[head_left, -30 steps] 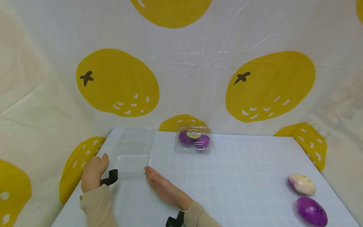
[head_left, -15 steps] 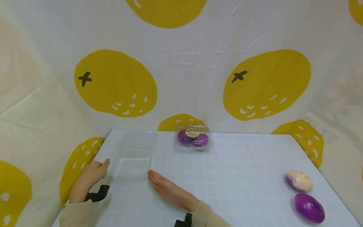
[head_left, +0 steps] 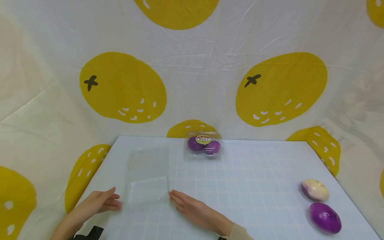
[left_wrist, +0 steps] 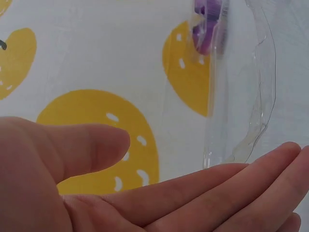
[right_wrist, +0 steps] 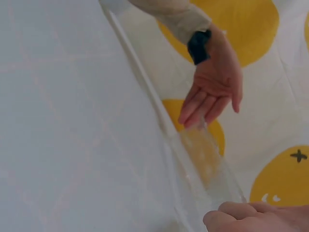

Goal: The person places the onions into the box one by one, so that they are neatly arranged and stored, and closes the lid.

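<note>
An unfolded clear plastic clamshell box lies on the left part of the table, its two halves one behind the other. My left hand is beside its left side, fingers straight and thumb apart, holding nothing. At the near right corner of the box, the straight fingertips of my right hand are right at the edge. The left wrist view has the curved clear rim of the box just beyond the fingers. In the right wrist view, my left hand faces me across the box, palm showing.
Against the back edge stands a closed clear box with a label and two purple round things in it. On the right lie a cream-and-purple egg-shaped piece and a glossy purple one. A patterned cloth hangs behind the table.
The unfolded clamshell box has moved nearer and slightly right. My right hand has moved nearer and right along with it. My left hand has come nearer, its fingers now stretched toward the box.
</note>
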Motion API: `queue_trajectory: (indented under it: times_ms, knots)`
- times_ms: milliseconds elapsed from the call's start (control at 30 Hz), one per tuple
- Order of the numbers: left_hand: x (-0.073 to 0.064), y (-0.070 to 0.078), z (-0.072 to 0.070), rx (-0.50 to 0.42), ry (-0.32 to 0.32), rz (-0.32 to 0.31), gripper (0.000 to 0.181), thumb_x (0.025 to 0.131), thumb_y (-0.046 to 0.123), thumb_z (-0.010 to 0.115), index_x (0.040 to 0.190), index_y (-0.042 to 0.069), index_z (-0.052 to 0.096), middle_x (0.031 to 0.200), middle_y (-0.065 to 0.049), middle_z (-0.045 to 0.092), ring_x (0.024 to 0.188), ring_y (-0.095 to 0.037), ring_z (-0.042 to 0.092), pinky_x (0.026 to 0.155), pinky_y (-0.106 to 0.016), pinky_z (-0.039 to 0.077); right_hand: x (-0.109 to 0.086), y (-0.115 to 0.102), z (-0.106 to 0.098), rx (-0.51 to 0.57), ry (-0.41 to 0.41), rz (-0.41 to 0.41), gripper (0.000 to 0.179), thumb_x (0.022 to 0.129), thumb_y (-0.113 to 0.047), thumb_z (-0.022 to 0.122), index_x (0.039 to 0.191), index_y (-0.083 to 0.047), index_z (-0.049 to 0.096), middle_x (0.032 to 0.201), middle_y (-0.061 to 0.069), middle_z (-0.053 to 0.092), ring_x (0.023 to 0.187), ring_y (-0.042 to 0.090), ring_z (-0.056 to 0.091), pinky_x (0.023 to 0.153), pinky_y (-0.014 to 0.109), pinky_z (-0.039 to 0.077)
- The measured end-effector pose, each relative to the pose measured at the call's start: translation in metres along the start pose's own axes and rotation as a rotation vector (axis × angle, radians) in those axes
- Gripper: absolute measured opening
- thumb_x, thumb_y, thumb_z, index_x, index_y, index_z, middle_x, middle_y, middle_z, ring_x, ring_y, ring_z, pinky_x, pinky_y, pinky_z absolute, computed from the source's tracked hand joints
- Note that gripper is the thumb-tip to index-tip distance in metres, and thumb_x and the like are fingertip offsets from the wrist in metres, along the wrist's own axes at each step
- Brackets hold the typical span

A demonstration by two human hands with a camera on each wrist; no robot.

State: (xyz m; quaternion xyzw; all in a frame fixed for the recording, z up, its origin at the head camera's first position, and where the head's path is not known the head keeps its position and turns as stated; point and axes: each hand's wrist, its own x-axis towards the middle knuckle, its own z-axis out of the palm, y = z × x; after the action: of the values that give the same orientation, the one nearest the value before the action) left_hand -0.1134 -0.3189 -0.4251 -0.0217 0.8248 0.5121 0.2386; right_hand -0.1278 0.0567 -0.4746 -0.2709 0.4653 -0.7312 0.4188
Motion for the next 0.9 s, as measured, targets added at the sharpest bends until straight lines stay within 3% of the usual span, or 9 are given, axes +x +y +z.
queue_trajectory:
  times_ms: [200, 300, 433, 667, 900]
  knots:
    - [-0.011, -0.01, 0.009, -0.062, -0.098, -0.007, 0.066, 0.108, 0.042, 0.033, 0.12, -0.018, 0.058, 0.107, -0.019, 0.072, 0.101, -0.029, 0.071, 0.093, -0.045, 0.054, -0.029, -0.005, 0.003, -0.028, -0.079, 0.084, 0.06, 0.11, -0.034, 0.009, 0.157, 0.0, -0.003, 0.165, 0.017, -0.006, 0.151, 0.03, -0.005, 0.122, 0.039, 0.001]
    - [-0.014, -0.011, 0.016, -0.091, -0.139, 0.017, 0.065, 0.109, 0.04, 0.033, 0.119, -0.02, 0.057, 0.107, -0.021, 0.072, 0.101, -0.029, 0.071, 0.092, -0.042, 0.055, -0.042, -0.008, 0.005, -0.001, -0.065, 0.171, 0.063, 0.109, -0.042, 0.01, 0.159, -0.005, 0.002, 0.166, 0.014, -0.001, 0.152, 0.03, -0.001, 0.123, 0.045, 0.001]
    - [-0.014, -0.009, 0.028, -0.113, -0.179, -0.022, 0.067, 0.108, 0.043, 0.034, 0.118, -0.019, 0.058, 0.107, -0.021, 0.072, 0.101, -0.03, 0.07, 0.093, -0.045, 0.054, -0.061, -0.01, 0.006, 0.074, -0.055, 0.247, 0.066, 0.108, -0.047, 0.012, 0.159, -0.005, 0.005, 0.166, 0.015, 0.001, 0.152, 0.032, 0.0, 0.122, 0.052, 0.004]
    - [-0.016, -0.005, 0.056, -0.152, -0.229, -0.052, 0.067, 0.106, 0.047, 0.038, 0.115, -0.015, 0.062, 0.103, -0.019, 0.073, 0.097, -0.031, 0.07, 0.091, -0.045, 0.056, -0.097, -0.012, 0.007, 0.218, -0.099, 0.232, 0.068, 0.108, -0.046, 0.012, 0.158, -0.001, -0.001, 0.165, 0.014, 0.0, 0.152, 0.027, 0.002, 0.122, 0.038, 0.014]
    - [-0.012, 0.004, 0.085, -0.153, -0.229, -0.06, 0.068, 0.1, 0.055, 0.048, 0.111, -0.01, 0.065, 0.098, -0.013, 0.073, 0.093, -0.028, 0.071, 0.088, -0.042, 0.057, -0.124, -0.015, 0.009, 0.207, -0.124, 0.152, 0.062, 0.109, -0.036, 0.008, 0.156, 0.003, -0.002, 0.165, 0.015, 0.0, 0.151, 0.023, 0.006, 0.121, 0.035, 0.018]
